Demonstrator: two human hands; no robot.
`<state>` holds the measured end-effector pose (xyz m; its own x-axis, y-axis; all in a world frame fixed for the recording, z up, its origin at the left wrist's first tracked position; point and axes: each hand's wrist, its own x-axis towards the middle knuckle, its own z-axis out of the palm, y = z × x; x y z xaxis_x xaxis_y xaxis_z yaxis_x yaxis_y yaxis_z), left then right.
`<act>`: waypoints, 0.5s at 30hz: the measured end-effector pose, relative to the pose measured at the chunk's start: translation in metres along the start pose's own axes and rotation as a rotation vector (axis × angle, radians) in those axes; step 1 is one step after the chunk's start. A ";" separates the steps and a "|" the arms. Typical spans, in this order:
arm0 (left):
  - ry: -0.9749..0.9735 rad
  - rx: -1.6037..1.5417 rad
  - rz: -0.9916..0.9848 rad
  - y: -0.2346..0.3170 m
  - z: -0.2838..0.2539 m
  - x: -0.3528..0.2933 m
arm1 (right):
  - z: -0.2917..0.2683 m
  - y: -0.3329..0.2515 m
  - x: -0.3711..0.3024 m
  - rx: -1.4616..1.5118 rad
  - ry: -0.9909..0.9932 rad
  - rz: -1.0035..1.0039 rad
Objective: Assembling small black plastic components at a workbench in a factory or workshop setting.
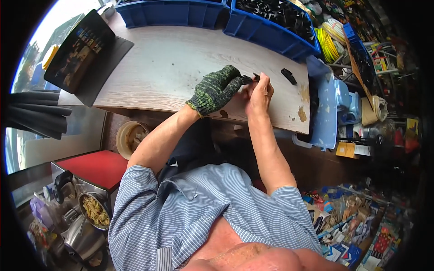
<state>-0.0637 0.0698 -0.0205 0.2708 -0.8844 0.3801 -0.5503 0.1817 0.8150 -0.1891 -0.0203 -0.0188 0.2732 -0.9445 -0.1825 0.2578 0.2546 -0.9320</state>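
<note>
My left hand [216, 90], in a dark green and black knitted glove, is closed over the table's front part. From its fingertips juts a small black piece [246, 80], whose exact kind I cannot make out. Close against it, my bare right hand [259, 95] pinches a small dark part [257, 77] between thumb and fingers. The two hands meet at these pieces, and the fingers hide most of them. To the right of my right hand, a loose black plastic part [288, 76] lies on the pale wood-grain table [158, 67].
Blue bins [271, 34] holding many black parts line the table's far edge. A tablet [81, 52] stands at the left. Against the right edge sits a light blue plastic tub [323, 108]. Below the table is a bucket [129, 140]; a red-topped cabinet [97, 167] stands lower left.
</note>
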 end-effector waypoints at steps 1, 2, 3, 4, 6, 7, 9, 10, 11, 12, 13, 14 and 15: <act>-0.031 0.017 0.097 0.001 0.002 0.002 | -0.001 0.000 0.000 -0.006 0.015 -0.001; -0.039 0.005 0.099 0.002 0.002 0.002 | -0.002 -0.001 0.001 -0.012 0.071 0.023; -0.092 -0.068 0.032 0.002 0.002 0.003 | -0.003 0.000 0.001 -0.017 0.123 0.047; -0.145 -0.139 -0.036 0.002 0.002 0.003 | -0.005 0.000 0.001 -0.021 0.130 0.045; -0.087 -0.143 -0.017 0.004 0.006 0.001 | -0.007 0.002 -0.001 -0.056 0.076 -0.001; -0.074 -0.136 -0.029 0.006 0.006 0.001 | -0.007 0.003 -0.001 -0.073 0.048 -0.023; -0.061 -0.129 -0.041 0.005 0.009 0.000 | -0.007 0.006 -0.001 -0.081 0.042 -0.029; -0.012 -0.108 -0.037 0.000 0.013 -0.002 | -0.007 0.008 -0.001 -0.088 0.034 -0.035; 0.037 -0.087 -0.034 -0.003 0.016 -0.003 | -0.007 0.010 -0.001 -0.092 0.014 -0.081; 0.035 -0.090 -0.034 -0.003 0.018 -0.002 | -0.005 0.009 -0.002 -0.093 0.018 -0.081; 0.068 -0.137 -0.052 -0.002 0.022 -0.002 | -0.004 0.007 -0.004 -0.109 0.025 -0.070; 0.102 -0.184 -0.071 0.000 0.026 -0.001 | -0.003 0.005 -0.005 -0.126 0.032 -0.060; 0.097 -0.186 -0.070 0.005 0.033 -0.001 | -0.008 0.009 -0.003 -0.125 0.038 -0.060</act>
<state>-0.0928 0.0574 -0.0313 0.3824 -0.8539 0.3530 -0.3747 0.2059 0.9040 -0.1953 -0.0164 -0.0293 0.2248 -0.9651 -0.1345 0.1548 0.1717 -0.9729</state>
